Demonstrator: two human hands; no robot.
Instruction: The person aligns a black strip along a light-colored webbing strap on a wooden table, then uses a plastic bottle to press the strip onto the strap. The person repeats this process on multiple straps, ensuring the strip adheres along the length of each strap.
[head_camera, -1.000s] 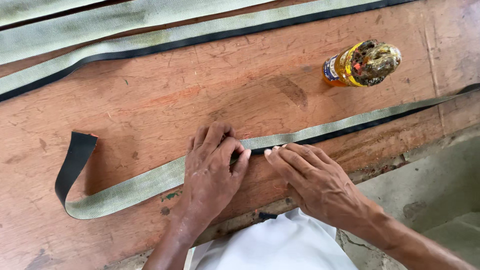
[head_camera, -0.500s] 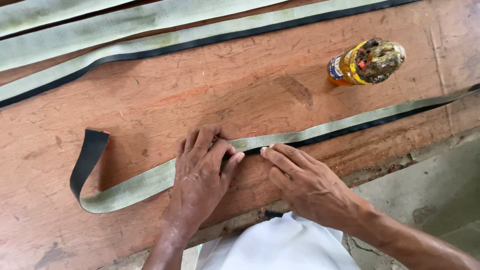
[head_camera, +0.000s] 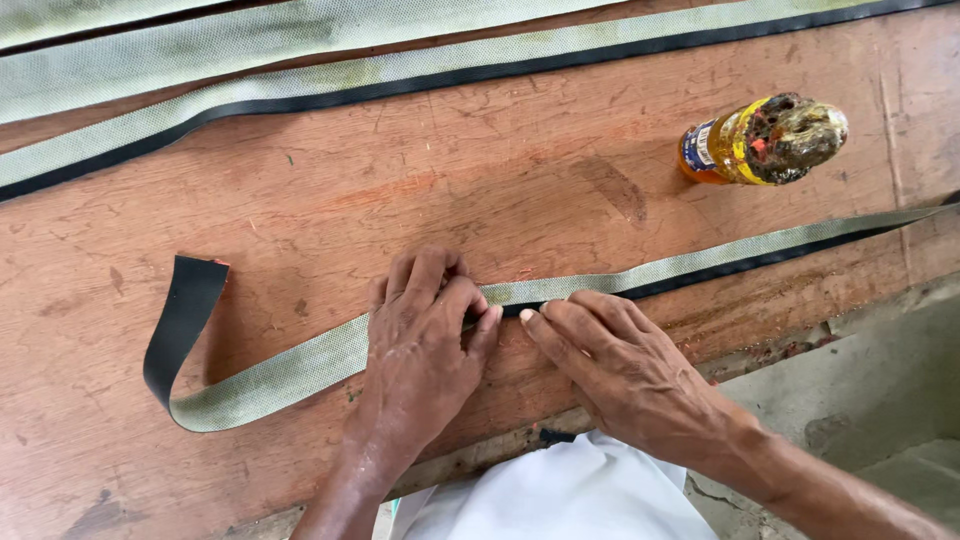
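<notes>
A long grey-green woven strip with a black edge (head_camera: 700, 262) lies across a worn reddish wooden board (head_camera: 330, 190). Its left end (head_camera: 185, 320) curls upward, showing a black underside. My left hand (head_camera: 420, 345) lies flat on the strip, fingers pressing it against the board. My right hand (head_camera: 625, 370) rests just to the right, its fingertips on the strip's near edge, almost touching the left hand's fingers. The part of the strip under both hands is hidden.
A yellow-orange bottle with a grimy cap (head_camera: 760, 140) lies on its side at the upper right. Two more grey-green strips (head_camera: 300, 55) run along the board's far side. The board's near edge (head_camera: 520, 440) meets grey concrete floor (head_camera: 870, 370). White cloth (head_camera: 560, 495) covers my lap.
The strip's curled left end and both hands have shifted rightward in view across the frames. My hands keep pressing the same stretch of strip.
</notes>
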